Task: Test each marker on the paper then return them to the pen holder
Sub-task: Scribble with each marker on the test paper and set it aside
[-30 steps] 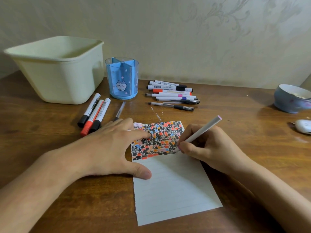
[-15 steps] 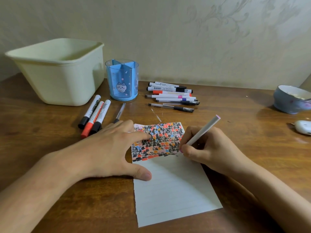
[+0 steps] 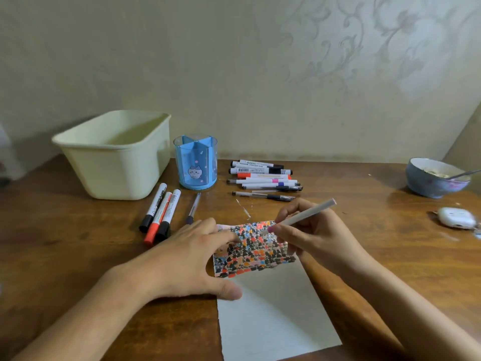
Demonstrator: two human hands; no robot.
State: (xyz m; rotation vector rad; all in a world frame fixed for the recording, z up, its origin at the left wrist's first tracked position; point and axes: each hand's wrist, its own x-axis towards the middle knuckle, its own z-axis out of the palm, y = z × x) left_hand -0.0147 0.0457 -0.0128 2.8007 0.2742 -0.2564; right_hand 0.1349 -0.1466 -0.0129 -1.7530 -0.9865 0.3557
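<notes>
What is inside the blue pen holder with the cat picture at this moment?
The blue plastic pen holder shows only its blue dividers through the clear rim; no marker stands in it. The bottoms of its compartments are hidden behind the blue wall.

From where I stand, the way to the blue pen holder (image 3: 195, 162) is hemmed in: the cream tub (image 3: 114, 155) sits just beside it on the left, the heap of pens (image 3: 264, 178) lies near on the right, and three capped markers (image 3: 161, 212) plus a single pen (image 3: 193, 208) lie in front. Its top is open from above. The left hand (image 3: 182, 259) covers the paper's (image 3: 273, 316) left edge. Bare counter (image 3: 364, 204) runs between the heap and the bowl (image 3: 437, 178).
</notes>
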